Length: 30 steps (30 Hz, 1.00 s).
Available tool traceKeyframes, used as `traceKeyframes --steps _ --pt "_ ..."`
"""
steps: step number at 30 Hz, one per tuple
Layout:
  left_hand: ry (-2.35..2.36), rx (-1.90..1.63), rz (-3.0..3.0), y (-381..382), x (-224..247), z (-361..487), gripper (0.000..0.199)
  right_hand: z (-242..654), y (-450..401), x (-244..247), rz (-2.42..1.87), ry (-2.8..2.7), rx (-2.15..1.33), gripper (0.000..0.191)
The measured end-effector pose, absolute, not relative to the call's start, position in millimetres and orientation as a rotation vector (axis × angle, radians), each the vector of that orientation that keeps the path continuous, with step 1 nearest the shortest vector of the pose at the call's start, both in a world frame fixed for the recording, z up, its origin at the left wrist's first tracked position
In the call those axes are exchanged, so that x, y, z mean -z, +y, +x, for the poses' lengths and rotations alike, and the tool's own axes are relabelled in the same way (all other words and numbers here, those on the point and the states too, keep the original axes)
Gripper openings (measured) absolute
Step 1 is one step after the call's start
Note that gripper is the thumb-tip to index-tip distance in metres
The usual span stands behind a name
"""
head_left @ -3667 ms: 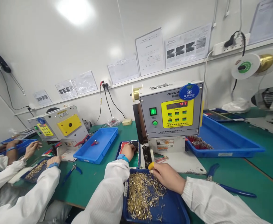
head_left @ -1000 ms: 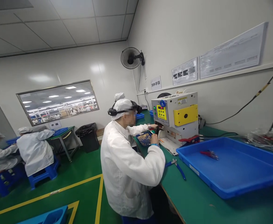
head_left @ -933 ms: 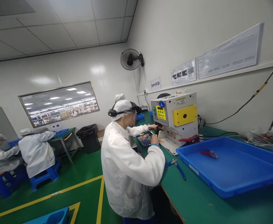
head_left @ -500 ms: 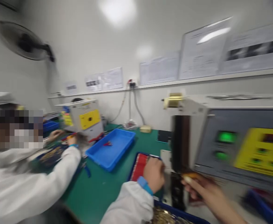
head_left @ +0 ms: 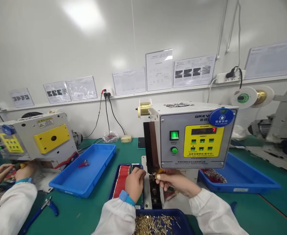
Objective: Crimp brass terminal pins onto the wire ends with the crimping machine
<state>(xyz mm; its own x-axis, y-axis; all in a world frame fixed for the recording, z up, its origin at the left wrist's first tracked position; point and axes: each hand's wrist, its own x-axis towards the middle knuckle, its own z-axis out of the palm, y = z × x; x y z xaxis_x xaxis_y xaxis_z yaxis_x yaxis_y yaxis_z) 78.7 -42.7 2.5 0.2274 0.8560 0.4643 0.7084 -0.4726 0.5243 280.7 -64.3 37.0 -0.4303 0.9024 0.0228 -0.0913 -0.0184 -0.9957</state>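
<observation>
My left hand (head_left: 135,184), wearing a blue wristband, is closed in a pinch beside the machine's crimping head (head_left: 155,191). A thin reddish tip shows at its fingertips, too small to name. My right hand (head_left: 176,181) pinches on the other side of that head, with orange-yellow covering on a finger; what it grips is hidden. Under my left wrist sits a dark blue tray with a bundle of red wires (head_left: 120,182). Below both hands, a dark blue bin (head_left: 182,217) holds many small gold metal pins (head_left: 155,224). The grey-fronted machine (head_left: 166,137) stands over my right hand.
A blue tray (head_left: 84,192) with a small red-wire bundle lies left. Another blue tray (head_left: 251,186) with red wires sits right, behind my forearm. Blue-handled cutters (head_left: 52,208) rest on the green table. A co-worker's hands (head_left: 27,171) are at a second machine (head_left: 49,130) at far left.
My view has swung right and steadied, so the machine and my hands now appear further left. Both hands stay at the crimping head, their fingertips now close together.
</observation>
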Motion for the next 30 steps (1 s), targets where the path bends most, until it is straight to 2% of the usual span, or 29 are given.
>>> traceKeyframes --steps 3,9,14,30 --pt "1.484 -1.101 2.316 -42 -1 78 0.027 281 -61 -36 -0.860 -1.446 -1.545 0.042" --pt "1.458 -1.118 2.330 -42 -2 76 0.028 271 -72 -21 -0.918 -1.419 -1.225 0.042" --pt "1.451 -1.126 2.332 -45 -5 76 0.028 264 -78 -18 -1.010 -1.444 -1.106 0.051" --pt "1.295 -1.376 2.505 -50 -3 78 0.024 259 -74 -8 -1.034 -1.385 -1.063 0.045"
